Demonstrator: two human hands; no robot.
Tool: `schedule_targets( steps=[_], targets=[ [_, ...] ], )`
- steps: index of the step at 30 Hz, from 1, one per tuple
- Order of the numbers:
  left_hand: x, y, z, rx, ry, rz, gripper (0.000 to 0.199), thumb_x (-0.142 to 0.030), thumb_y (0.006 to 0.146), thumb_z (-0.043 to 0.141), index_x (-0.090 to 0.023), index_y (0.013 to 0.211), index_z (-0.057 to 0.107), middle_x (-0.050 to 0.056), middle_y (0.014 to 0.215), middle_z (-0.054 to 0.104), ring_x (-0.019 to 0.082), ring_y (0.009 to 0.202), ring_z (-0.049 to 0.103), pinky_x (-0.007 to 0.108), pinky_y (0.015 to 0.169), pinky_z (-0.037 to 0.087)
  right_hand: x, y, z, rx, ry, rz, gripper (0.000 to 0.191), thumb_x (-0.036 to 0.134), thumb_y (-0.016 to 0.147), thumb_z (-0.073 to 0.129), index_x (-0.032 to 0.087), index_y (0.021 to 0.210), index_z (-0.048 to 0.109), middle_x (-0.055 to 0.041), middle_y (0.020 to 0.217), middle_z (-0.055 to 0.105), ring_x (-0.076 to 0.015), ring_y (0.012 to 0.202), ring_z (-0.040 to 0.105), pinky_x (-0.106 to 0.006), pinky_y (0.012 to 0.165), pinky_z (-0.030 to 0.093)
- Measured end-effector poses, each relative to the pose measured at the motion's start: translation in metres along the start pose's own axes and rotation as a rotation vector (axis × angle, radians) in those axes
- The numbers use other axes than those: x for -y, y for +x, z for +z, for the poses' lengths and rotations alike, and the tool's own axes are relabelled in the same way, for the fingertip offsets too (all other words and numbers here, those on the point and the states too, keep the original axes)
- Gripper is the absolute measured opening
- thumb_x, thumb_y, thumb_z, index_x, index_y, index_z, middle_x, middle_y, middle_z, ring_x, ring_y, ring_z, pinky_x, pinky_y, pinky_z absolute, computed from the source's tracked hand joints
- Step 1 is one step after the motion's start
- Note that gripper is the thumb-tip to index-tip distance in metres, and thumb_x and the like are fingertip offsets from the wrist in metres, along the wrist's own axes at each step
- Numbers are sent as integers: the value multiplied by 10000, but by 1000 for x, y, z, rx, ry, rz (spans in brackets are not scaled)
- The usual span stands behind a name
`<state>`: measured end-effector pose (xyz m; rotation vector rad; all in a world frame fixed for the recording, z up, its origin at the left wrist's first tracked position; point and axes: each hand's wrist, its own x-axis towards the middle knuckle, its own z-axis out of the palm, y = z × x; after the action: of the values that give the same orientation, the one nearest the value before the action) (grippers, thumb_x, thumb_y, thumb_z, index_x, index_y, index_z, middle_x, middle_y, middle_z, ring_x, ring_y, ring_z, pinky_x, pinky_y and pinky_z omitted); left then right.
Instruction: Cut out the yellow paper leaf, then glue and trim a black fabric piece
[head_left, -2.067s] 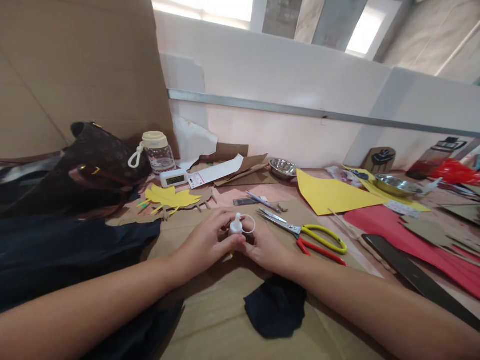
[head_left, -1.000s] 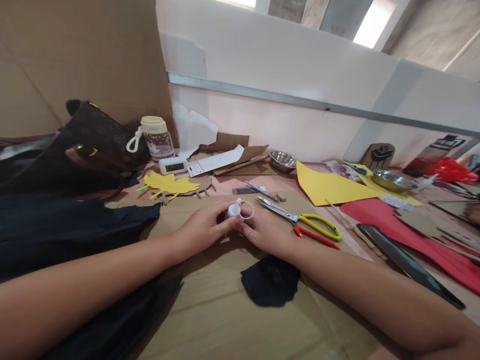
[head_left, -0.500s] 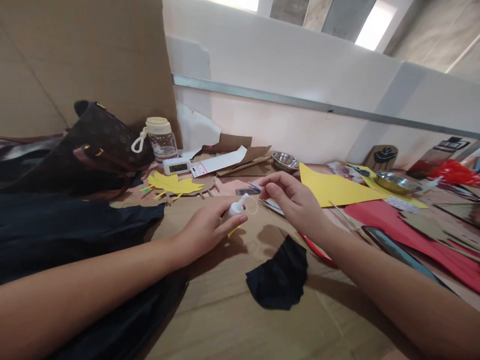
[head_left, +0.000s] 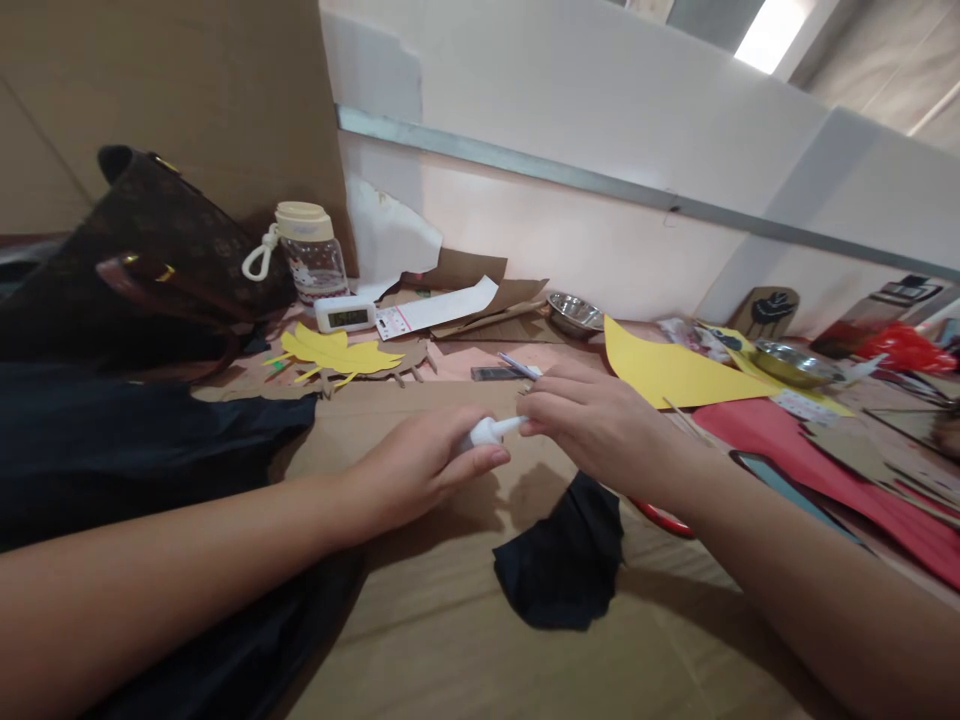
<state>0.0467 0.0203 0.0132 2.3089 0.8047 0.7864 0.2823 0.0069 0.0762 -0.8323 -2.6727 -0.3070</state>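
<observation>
My left hand (head_left: 427, 470) is wrapped round a small white squeeze bottle (head_left: 484, 434), probably glue, lying tilted with its narrow nozzle pointing right. The fingers of my right hand (head_left: 592, 420) are pinched at the nozzle's tip and hide its end; whether a cap is between them I cannot see. Below both hands, a crumpled piece of black fabric (head_left: 562, 555) rests on the brown cardboard sheet (head_left: 450, 620). Part of a red handle (head_left: 664, 520) shows beneath my right forearm.
Along the back stand a drink bottle (head_left: 311, 255), a digital clock (head_left: 346, 315) and a metal bowl (head_left: 574, 315). Yellow leaf-like cutouts (head_left: 337, 355) lie at left, near black cloth (head_left: 150, 450) and a brown bag (head_left: 172, 240). Yellow paper (head_left: 675, 370) and red sheets (head_left: 780, 450) lie right.
My right hand has come down onto the nozzle tip, from which it was apart. A thin loop at the nozzle no longer shows. The view has shifted slightly.
</observation>
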Motion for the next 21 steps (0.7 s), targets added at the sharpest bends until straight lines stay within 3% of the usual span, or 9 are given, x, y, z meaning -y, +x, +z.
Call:
schedule_targets(
  steps=[5, 7, 9, 10, 12, 16, 21],
  targets=[
    [-8, -1, -2, 68, -128, 39, 377, -539, 1060, 430, -230, 878, 548, -22, 780, 585, 174, 713, 570, 278, 657, 460, -5, -3, -19, -60, 47, -91, 372, 319, 1122, 427, 278, 889, 713, -52, 854, 725, -234, 865, 640, -374, 828, 500],
    [-7, -3, -3, 63, -154, 15, 402, -560, 1065, 417, -228, 886, 559, -19, 785, 585, 175, 716, 568, 280, 660, 471, -16, -6, -29, -177, 54, 0, 370, 325, 1117, 428, 267, 872, 699, -52, 857, 728, -215, 846, 668, -353, 791, 516],
    [-5, -3, -4, 13, -142, -14, 418, -577, 1067, 409, -226, 931, 590, -4, 828, 620, 187, 750, 590, 292, 688, 489, -36, -12, -34, -292, 1, 215, 301, 317, 1090, 477, 245, 912, 709, -62, 885, 743, -210, 835, 698, -347, 785, 520],
    [-3, -3, -4, -35, -136, -20, 414, -581, 1066, 415, -227, 971, 608, 6, 867, 642, 197, 784, 605, 304, 722, 502, -48, -15, -34, -258, -34, 357, 282, 304, 1075, 485, 236, 945, 726, -68, 902, 763, -219, 842, 713, -352, 793, 519],
    [3, -2, -5, -157, -126, -16, 386, -574, 1057, 453, -232, 1053, 633, 29, 973, 674, 223, 892, 627, 340, 838, 518, -75, -22, -24, -39, -110, 614, 253, 255, 1038, 511, 227, 984, 756, -78, 965, 805, -246, 897, 732, -343, 785, 509],
    [13, 4, -2, -286, -96, 32, 337, -513, 1025, 558, -221, 1107, 704, 60, 1097, 660, 252, 1069, 600, 385, 1015, 471, -114, -38, 12, 113, -119, 712, 238, 189, 976, 566, 163, 950, 801, -122, 922, 824, -272, 837, 739, -328, 732, 481],
    [16, 6, 0, -292, -121, -9, 366, -499, 982, 628, -218, 1184, 748, 56, 1073, 665, 235, 965, 595, 353, 877, 493, -121, -47, 41, 129, -99, 732, 338, 156, 979, 512, 151, 1155, 800, -138, 1002, 826, -259, 867, 727, -312, 762, 480]
  ],
)
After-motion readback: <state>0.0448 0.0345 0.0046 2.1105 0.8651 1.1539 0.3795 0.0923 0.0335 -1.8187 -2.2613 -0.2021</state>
